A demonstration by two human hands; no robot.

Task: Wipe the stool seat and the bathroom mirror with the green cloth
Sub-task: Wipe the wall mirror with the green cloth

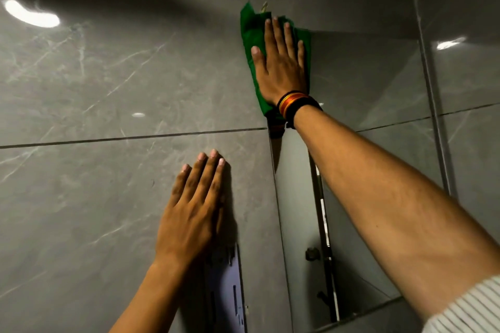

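The green cloth (250, 32) is pressed flat against the top left corner of the bathroom mirror (365, 84). My right hand (281, 62) lies spread on top of the cloth, fingers pointing up, with red and black bands at the wrist. My left hand (192, 203) rests flat on the grey wall tile (94, 84) left of the mirror and holds nothing. The stool is not in view.
The mirror's left edge (273, 159) runs down between my two arms. A pale wall fitting (227, 289) sits under my left wrist. The mirror reflects a dark rail and grey tiles. Light glare shows at upper left and right.
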